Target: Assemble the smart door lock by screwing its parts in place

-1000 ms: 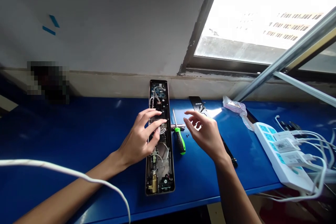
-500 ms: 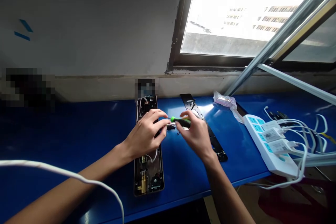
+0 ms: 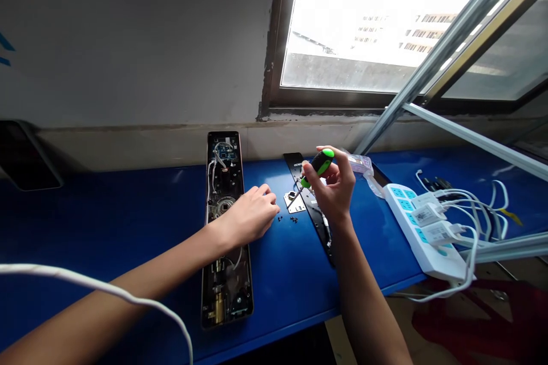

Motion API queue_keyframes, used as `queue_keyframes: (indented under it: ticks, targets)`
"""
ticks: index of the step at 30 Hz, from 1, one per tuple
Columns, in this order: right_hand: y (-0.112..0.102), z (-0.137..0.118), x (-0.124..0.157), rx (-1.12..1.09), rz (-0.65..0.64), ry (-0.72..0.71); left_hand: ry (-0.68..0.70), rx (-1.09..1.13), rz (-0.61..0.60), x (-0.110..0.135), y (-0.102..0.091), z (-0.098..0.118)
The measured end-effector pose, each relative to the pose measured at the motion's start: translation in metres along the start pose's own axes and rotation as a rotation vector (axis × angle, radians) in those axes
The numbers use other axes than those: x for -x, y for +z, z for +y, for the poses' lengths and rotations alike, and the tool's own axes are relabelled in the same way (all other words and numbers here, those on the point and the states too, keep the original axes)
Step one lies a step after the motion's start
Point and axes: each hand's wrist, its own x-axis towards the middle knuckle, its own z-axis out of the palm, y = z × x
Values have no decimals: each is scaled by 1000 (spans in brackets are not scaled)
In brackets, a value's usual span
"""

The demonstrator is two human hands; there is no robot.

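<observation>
On the blue desk [image 3: 282, 296] below the window, here's how it stands, left to right. At the far left a dark slab [image 3: 23, 154] leans against the wall, too dim to name. A white cable [image 3: 92, 280] loops across the near forearm. Next comes the opened door lock body [image 3: 225, 228], lying flat and lengthwise, its circuit board [image 3: 223, 151] at the far end, white wires [image 3: 210, 185] down its side and a brass cylinder [image 3: 218, 308] at the near end.

The left hand [image 3: 250, 215] sits just beside the lock, holding nothing, its fingers [image 3: 264, 194] loosely curled and close together. Just past those fingertips lies a scatter of small black screws [image 3: 282, 219].

Then the action: the right hand [image 3: 331, 185] is up off the desk, its fingers [image 3: 309, 178] clamped around the green-and-black handle of a screwdriver [image 3: 319, 163]. The shaft slants down to a small metal plate [image 3: 295, 203]; whether the tip touches, I can't tell. That plate sits on a long black backplate [image 3: 325, 242].

Further right are a pink packet [image 3: 362, 164], then a white power strip [image 3: 422, 234] with blue sockets, and white chargers [image 3: 428, 215] plugged in.
</observation>
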Motion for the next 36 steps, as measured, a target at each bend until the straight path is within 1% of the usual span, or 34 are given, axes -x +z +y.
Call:
queue_keyframes:
  ticks: [4,11,14,16,18,22,25,27,30,32,34,36]
  targets:
    - [3,5,8,-6,-15,30,29,-14,1,-3,3,0]
    - [8,2,12,8,-50,46,50,-52,-13,-1,7,1]
    - [10,2,14,11,-69,42,43,-92,-49,-2,5,3]
    - [10,2,14,14,-59,34,39,-119,-74,-3,3,4]
    - [8,0,13,21,-43,26,30,-124,-66,-4,1,5]
    - [2,-11,8,11,6,-3,0,-32,7,-2,-3,4]
    - [-1,-26,4,-15,100,-71,-6,27,62,3,-6,5]
    - [-2,-35,3,-30,145,-103,-1,38,124,8,-7,5]
    - [2,-46,1,-57,175,-130,26,30,254,19,-8,7]
    - [6,-50,-1,-108,200,-190,43,23,332,29,-11,8]
    - [11,-53,-2,-169,213,-252,45,32,381,40,-14,9]
    - [17,-57,-2,-202,214,-269,30,60,416,52,-17,10]
